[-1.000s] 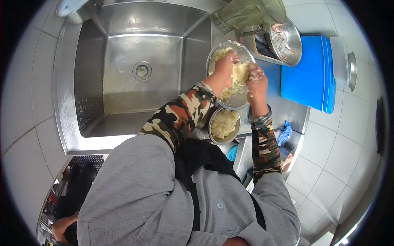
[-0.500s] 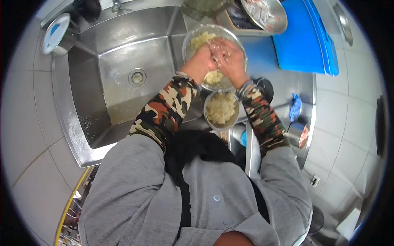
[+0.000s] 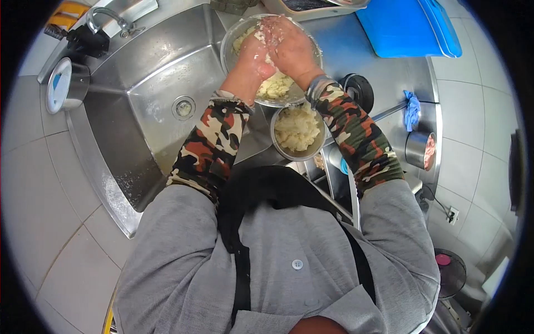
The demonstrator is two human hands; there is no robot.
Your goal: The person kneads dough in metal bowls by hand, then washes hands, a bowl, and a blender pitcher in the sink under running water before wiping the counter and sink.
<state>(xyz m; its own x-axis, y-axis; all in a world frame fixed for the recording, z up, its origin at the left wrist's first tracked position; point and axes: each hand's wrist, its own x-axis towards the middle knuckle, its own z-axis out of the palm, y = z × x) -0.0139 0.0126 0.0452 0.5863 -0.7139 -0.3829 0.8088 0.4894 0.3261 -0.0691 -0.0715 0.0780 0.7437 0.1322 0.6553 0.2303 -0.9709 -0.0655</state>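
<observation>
Over a large metal bowl (image 3: 227, 55) of pale yellow crumbly food (image 3: 275, 86), my two hands are pressed together. My left hand (image 3: 255, 55) comes in from the left, its fingers meeting the other palm. My right hand (image 3: 290, 47) is cupped against it from the right. Bits of pale food stick to both hands; whatever lies between the palms is hidden. Just below the large bowl, nearer my body, stands a smaller metal bowl (image 3: 298, 131) heaped with pale, lumpy food.
A steel sink (image 3: 161, 83) with a faucet (image 3: 108, 16) lies to the left, a lidded pot (image 3: 67, 86) on its far-left rim. Rightward are a blue box (image 3: 409, 28), a black round object (image 3: 357, 92), a blue cloth (image 3: 411, 111) and a metal pot (image 3: 420, 149) with pinkish contents.
The view has shifted, so the bowls sit higher in it. My hands, apart over the large bowl a second ago, have come together.
</observation>
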